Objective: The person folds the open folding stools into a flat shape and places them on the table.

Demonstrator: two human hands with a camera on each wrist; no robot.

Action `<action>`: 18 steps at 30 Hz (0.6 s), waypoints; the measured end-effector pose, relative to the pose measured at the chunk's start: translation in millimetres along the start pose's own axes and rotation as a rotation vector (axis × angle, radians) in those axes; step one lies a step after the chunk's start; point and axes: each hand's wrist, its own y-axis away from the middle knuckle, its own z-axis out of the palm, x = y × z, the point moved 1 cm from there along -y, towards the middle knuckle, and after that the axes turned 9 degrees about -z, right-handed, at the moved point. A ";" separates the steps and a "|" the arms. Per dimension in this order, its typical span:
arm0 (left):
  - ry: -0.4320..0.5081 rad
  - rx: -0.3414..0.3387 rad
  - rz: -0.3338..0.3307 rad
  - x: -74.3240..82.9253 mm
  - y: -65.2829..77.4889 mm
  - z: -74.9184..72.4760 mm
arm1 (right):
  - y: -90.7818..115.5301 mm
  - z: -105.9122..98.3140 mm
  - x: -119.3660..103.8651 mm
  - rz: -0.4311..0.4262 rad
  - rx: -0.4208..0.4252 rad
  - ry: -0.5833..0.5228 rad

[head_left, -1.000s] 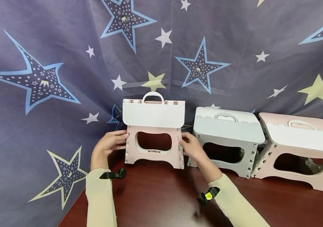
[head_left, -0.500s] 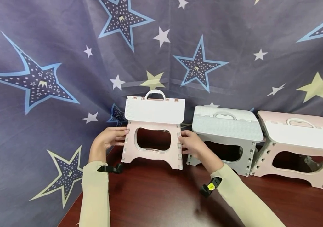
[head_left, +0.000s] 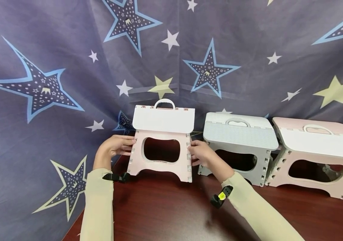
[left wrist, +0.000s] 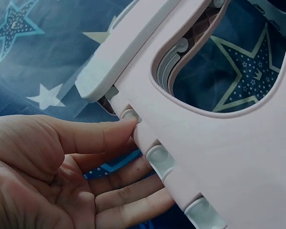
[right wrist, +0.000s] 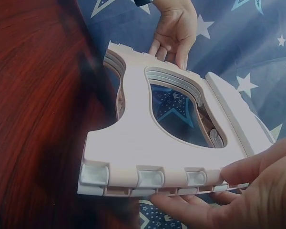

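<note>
A folding step stool [head_left: 161, 164] with pink legs and a white seat stands between both hands in the head view. Its leg panels lie close together, and a white handle loop sticks up at the top. My left hand [head_left: 115, 147] pinches its left side edge; in the left wrist view the thumb [left wrist: 102, 137] lies on the front at the hinge knuckles and the other fingers go behind. On the opposite edge my right hand [head_left: 203, 154] grips the stool, thumb on the front face and fingers behind, as the right wrist view shows. The stool's back is largely hidden.
A grey folding stool [head_left: 240, 138] stands unfolded just right of my right hand, with a pink and white one [head_left: 319, 150] beside it. Beneath is a dark red wooden table [head_left: 165, 207]. A star-patterned cloth [head_left: 78, 140] hangs behind and at the left.
The stool's lower end has swung a little left and it now leans slightly; it rose a bit, then came down again. Both hands have kept their hold and moved with it.
</note>
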 end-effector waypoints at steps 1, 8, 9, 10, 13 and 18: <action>-0.009 0.003 -0.005 0.7 0.3 0.3 | -0.8 0.4 0.9 0.006 -0.001 -0.003; -0.037 0.009 -0.040 -3.0 -3.7 -0.7 | -6.6 4.6 7.5 0.029 0.007 0.020; -0.033 0.009 -0.046 -4.1 -4.9 -1.0 | -7.5 5.1 8.1 0.036 0.010 0.023; -0.030 0.010 -0.052 -5.0 -5.8 -1.3 | -8.5 5.6 8.7 0.040 0.009 0.028; -0.027 0.019 -0.069 -7.0 -8.8 -1.9 | -10.8 7.2 9.3 0.054 0.011 0.035; -0.037 0.030 -0.099 -7.3 -12.9 -2.2 | -15.3 8.6 8.6 0.085 0.012 0.017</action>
